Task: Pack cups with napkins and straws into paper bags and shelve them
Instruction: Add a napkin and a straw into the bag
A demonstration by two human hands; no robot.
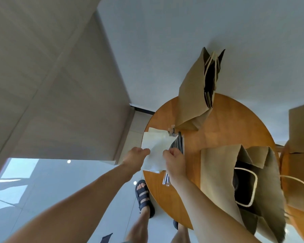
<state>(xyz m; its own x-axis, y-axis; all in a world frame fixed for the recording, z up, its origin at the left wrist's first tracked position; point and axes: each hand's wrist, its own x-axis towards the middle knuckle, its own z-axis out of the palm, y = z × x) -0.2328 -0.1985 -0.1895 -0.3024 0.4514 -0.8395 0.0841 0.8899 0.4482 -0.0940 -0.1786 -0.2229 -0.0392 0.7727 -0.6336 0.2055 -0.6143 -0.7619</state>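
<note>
The napkin [156, 151] you hold is thin, white and creased, with one fold line running slantwise across it. It hangs spread between your hands above the left edge of the round wooden worktop [235, 123]. More pale napkins [155, 133] lie flat just beyond it.

Your left hand [135, 157] pinches the napkin's left edge and your right hand [174, 161] pinches its right edge. The hands are close together, with only the sheet between them. A bundle of dark wrapped straws [179, 142] lies on the worktop under and just beyond your right hand, its near end poking out below your wrist.

Both forearms reach forward from the bottom of the view, bare, and draw together at the napkin. The fingers of both hands are curled in around the paper.

A brown paper bag [216, 174] stands open to the right of your right forearm, dark inside, its cord handles flopped over the mouth. A second brown bag [191, 95] stands at the far side of the worktop, beyond the straws.
</note>
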